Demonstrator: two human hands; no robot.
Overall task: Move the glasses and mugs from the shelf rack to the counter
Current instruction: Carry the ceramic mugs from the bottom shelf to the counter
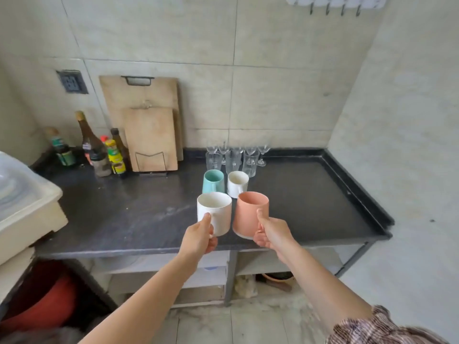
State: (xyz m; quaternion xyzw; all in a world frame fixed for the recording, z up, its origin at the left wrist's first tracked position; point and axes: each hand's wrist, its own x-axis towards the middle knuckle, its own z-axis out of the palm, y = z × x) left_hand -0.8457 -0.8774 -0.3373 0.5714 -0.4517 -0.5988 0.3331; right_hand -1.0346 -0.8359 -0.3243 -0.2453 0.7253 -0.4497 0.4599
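Both hands are up over the near edge of the dark tabletop point(310, 202). The left hand point(200, 238) grips a white mug point(214, 212) by its handle, thumb on top; the right hand point(272, 234) holds a pink mug point(250, 213) the same way, tilted slightly. The two mugs sit just beside each other in the air. Farther back, a teal mug point(213, 181) and a second white mug point(237, 183) stand on the tabletop, with clear glasses point(236, 157) clustered near the far wall.
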